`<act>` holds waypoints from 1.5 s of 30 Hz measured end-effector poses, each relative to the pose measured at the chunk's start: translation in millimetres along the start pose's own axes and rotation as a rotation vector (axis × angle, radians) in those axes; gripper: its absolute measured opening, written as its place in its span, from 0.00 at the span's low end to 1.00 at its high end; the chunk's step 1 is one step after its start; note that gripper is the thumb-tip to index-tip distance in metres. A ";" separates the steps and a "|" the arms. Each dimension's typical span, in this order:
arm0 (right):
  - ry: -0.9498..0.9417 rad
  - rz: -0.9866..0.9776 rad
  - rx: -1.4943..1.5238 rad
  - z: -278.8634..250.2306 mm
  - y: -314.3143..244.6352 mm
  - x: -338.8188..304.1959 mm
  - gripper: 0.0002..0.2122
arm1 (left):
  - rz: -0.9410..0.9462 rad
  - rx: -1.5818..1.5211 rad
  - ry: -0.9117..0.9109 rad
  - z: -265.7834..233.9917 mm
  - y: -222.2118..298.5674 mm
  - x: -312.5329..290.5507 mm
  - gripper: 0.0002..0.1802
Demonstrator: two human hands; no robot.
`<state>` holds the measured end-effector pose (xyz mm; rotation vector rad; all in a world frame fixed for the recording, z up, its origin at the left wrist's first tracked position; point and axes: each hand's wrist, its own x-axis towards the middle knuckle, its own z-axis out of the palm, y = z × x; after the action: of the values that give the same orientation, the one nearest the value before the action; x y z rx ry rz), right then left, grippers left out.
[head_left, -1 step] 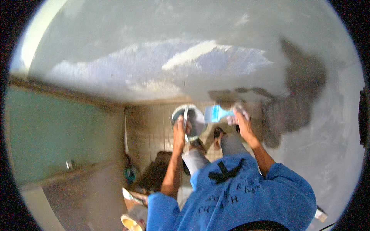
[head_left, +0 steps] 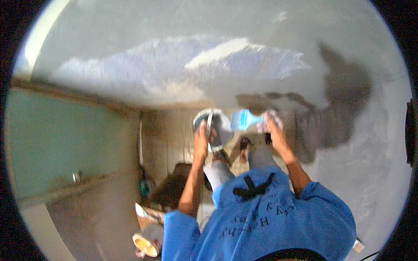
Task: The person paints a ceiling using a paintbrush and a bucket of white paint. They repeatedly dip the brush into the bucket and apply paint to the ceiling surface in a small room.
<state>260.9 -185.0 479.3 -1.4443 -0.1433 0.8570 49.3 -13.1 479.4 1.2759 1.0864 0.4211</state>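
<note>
My left hand [head_left: 201, 141] grips a round whitish bucket [head_left: 222, 126] by its side, near a pale strip that crosses its opening. The inside looks dark grey; what it holds is too blurred to tell. In my right hand [head_left: 272, 127] is a light-blue paintbrush [head_left: 248, 120], its flat bristle end pointing left, beside the bucket's right rim. Something crumpled and whitish-pink, perhaps a rag, is bunched at the same hand. Ahead rises a grey wall [head_left: 270, 26] with a bluish-white bare patch [head_left: 143, 65] and a dark damp-looking stain [head_left: 348, 87] on the right.
A green panel [head_left: 56, 143] spans the left side. Tiled floor [head_left: 152, 143] lies below, with my feet under the bucket and brush. A dark brown object [head_left: 172, 187] stands left of my legs, near a yellow-lined container [head_left: 146, 245].
My hands, the bucket and the brush appear slightly higher in the picture, and the view has shifted a little. Both grips are the same.
</note>
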 end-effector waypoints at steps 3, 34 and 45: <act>-0.177 -0.150 -0.286 23.0 -73.1 -25.3 0.12 | -0.002 0.058 0.001 -3.6 36.5 -20.6 0.34; -0.675 -0.927 -1.563 199.3 -71.7 -2.7 0.07 | 0.235 -0.231 -0.106 -37.1 158.3 -82.5 0.29; -0.434 -1.010 -1.502 188.7 -120.7 -31.4 0.09 | 0.197 -0.305 -0.029 -45.0 151.4 -68.9 0.29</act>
<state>182.4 -39.0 633.2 -2.0663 -1.9866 0.0452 24.1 3.7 649.1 1.1153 0.8373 0.6880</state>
